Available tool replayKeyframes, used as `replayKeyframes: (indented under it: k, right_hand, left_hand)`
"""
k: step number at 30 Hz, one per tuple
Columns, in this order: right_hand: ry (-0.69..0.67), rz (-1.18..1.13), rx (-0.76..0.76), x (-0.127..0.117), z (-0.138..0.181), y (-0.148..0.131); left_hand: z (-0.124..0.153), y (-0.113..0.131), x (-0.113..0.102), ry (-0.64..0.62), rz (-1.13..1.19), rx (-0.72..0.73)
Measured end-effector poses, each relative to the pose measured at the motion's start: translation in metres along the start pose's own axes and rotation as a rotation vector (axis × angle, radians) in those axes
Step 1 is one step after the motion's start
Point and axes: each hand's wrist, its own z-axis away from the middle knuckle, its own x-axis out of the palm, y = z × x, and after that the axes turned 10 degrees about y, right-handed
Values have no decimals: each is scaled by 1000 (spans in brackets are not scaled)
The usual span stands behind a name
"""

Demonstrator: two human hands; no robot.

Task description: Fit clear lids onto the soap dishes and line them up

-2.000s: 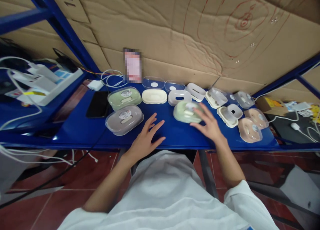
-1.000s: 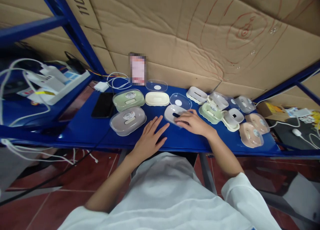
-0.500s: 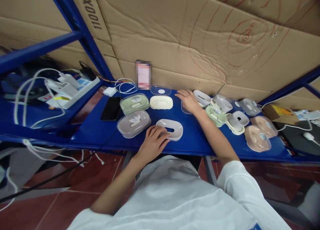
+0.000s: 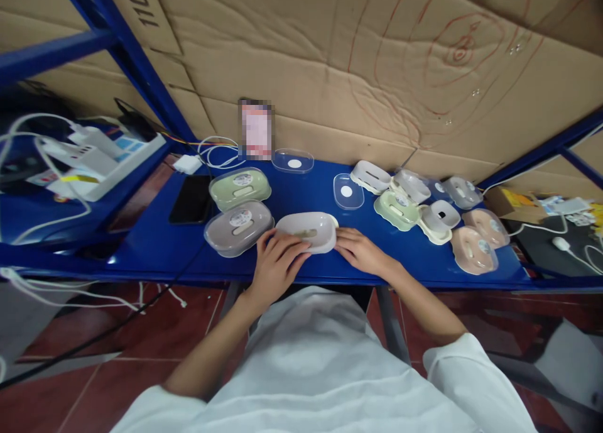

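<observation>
Near the front of the blue tabletop, head cam's got a grey oval tray between left hand and right hand. Left's clamped on its near-left side; right's fingers are bunched at the other end, honestly can't tell if they're pinching. Grey lidded box just left, clear lid farther back.

Pale grey oval dish, slotted floor facing up, sits near the front of a blue table; a cream base seemingly lies beneath it.
</observation>
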Motion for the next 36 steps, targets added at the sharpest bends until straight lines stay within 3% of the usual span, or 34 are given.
replayKeyframes:
  k: [5,12,16,23,31,36]
  right_hand:
    - [328,134,134,-1,30,-26]
    - [-31,179,77,-5,20,-20]
    - [-25,101,61,-10,16,-12]
    - [-44,73,26,-7,0,-11]
    - [-29,101,0,-2,-21,-11]
    - [-20,129,5,3,-15,-12]
  left_hand:
    - [-8,4,9,-118,-16,29]
    - [-3,27,6,-416,-78,61]
    - [4,27,2,-379,-139,73]
    - [4,5,-1,-308,-120,90]
    - [9,-7,5,-156,-51,-88]
    - [10,-8,6,-216,-13,-107]
